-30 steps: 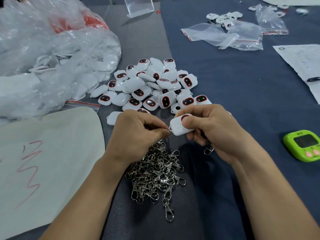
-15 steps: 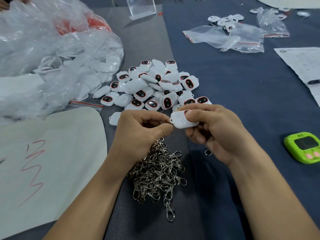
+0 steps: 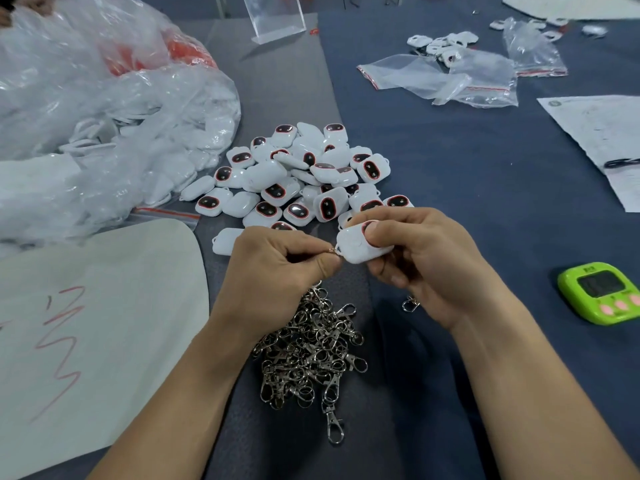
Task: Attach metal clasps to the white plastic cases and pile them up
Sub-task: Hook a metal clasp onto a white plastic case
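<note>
Two hands meet over the middle of the desk [image 3: 450,174]. Your right hand [image 3: 426,268] has its grip closed round one white case [image 3: 356,245], thumb curled over the red-rimmed end and fingers folded underneath. Your left hand [image 3: 273,271] pinches a metal clasp [image 3: 331,250] between thumb and forefinger, touching the case's 9 o'clock corner. Only a glint of the clasp shows past the fingertips, so I cannot tell whether it has hooked on yet.

The case looks like a light, rigid, glossy shell, so expect it to slip if you squeeze the rounded edges. Hold it across its broad faces and leave the loop corner bare. The clasp is small, stiff and probably sprung. Take it by the body, not the gate, so the gate can open freely.

At 6 o'clock from your hands lies the heap of clasps [image 3: 311,351], tangled together, so lifting one will likely drag its neighbours along. At 12 o'clock sits the pile of cases [image 3: 304,178], loosely stacked and likely to slide, so set a finished case down gently rather than dropping it.
</note>
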The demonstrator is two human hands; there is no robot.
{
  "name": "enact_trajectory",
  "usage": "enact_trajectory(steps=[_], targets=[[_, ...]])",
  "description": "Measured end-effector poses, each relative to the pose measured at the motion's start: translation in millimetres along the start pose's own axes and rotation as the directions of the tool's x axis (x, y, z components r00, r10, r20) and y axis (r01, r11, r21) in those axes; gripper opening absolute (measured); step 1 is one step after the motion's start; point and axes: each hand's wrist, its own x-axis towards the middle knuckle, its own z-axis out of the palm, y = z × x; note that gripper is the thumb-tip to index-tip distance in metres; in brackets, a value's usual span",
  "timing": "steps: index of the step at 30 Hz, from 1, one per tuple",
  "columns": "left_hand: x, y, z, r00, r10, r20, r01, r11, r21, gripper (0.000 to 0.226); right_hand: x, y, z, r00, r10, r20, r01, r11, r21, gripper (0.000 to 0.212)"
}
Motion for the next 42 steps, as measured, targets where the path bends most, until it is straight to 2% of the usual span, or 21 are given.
enact_trajectory(steps=[3, 6, 8, 9, 11, 13, 15, 17, 20, 22, 26, 29, 31, 33, 34, 37, 42], targets=[[-3, 0, -2, 0.992, 0.122, 0.015, -0.122, 0.968, 0.218, 0.01, 1, 2, 2, 0.999, -0.027, -0.019, 0.025, 0.996, -0.084, 0.018], [-2, -2, -2, 0.969, 0.237, 0.074, -0.245, 0.861, 0.446, 0.005, 2, 5, 8, 0.996, -0.078, -0.045, 0.069, 0.983, -0.171, 0.017], [-1, -3, -1, 0.956, 0.272, 0.107, -0.286, 0.797, 0.533, 0.003, 2, 7, 12, 0.989, -0.125, -0.074, 0.108, 0.974, -0.199, 0.017], [-1, -4, 0, 0.962, 0.256, 0.095, -0.267, 0.805, 0.53, 0.003, 3, 7, 14, 0.987, -0.138, -0.086, 0.119, 0.974, -0.192, 0.018], [-1, -7, 1, 0.991, 0.134, -0.009, -0.122, 0.922, 0.367, 0.008, 3, 7, 14, 0.987, -0.123, -0.101, 0.111, 0.986, -0.121, 0.018], [2, -7, 1, 0.997, -0.027, -0.076, 0.033, 0.996, 0.077, 0.014, 3, 5, 12, 0.993, -0.077, -0.095, 0.076, 0.997, -0.009, 0.019], [4, -5, 3, 0.994, -0.098, -0.038, 0.092, 0.987, -0.134, 0.02, 3, 4, 10, 0.997, -0.028, -0.071, 0.035, 0.994, 0.102, 0.021], [5, -3, 7, 0.991, -0.134, 0.021, 0.135, 0.954, -0.266, 0.016, 2, 3, 13, 0.999, 0.003, -0.038, 0.004, 0.98, 0.199, 0.026], [5, -2, 9, 0.985, -0.17, 0.024, 0.166, 0.91, -0.38, 0.006, 2, 4, 17, 1.0, 0.022, -0.015, -0.017, 0.951, 0.309, 0.029], [5, -3, 8, 0.986, -0.166, -0.028, 0.142, 0.907, -0.397, 0.012, 3, 5, 20, 0.999, 0.033, -0.002, -0.03, 0.941, 0.337, 0.028], [3, 0, 8, 0.994, -0.025, -0.104, -0.003, 0.965, -0.263, 0.025, 3, 6, 21, 0.998, 0.062, -0.025, -0.051, 0.947, 0.318, 0.027], [1, -2, 5, 0.991, -0.003, -0.137, -0.016, 0.99, -0.137, 0.034, 4, 8, 20, 0.992, 0.018, -0.122, 0.007, 0.979, 0.204, 0.026], [0, -6, 3, 0.992, 0.034, -0.118, -0.027, 0.998, 0.058, 0.022, 5, 11, 19, 0.977, -0.095, -0.191, 0.1, 0.995, 0.015, 0.022], [-2, -7, 1, 0.992, 0.108, -0.06, -0.086, 0.953, 0.29, 0.009, 5, 15, 21, 0.953, -0.218, -0.211, 0.172, 0.961, -0.214, 0.02], [-2, -6, 1, 0.988, 0.148, -0.036, -0.123, 0.916, 0.381, 0.011, 5, 16, 21, 0.946, -0.248, -0.209, 0.188, 0.945, -0.269, 0.02], [-2, -4, -1, 0.967, 0.254, -0.003, -0.213, 0.818, 0.534, 0.016, 5, 14, 21, 0.947, -0.245, -0.209, 0.202, 0.957, -0.209, 0.016], [-3, 0, -1, 0.947, 0.321, -0.028, -0.262, 0.816, 0.515, 0.015, 5, 10, 18, 0.984, -0.043, -0.172, 0.067, 0.989, 0.136, 0.02]])
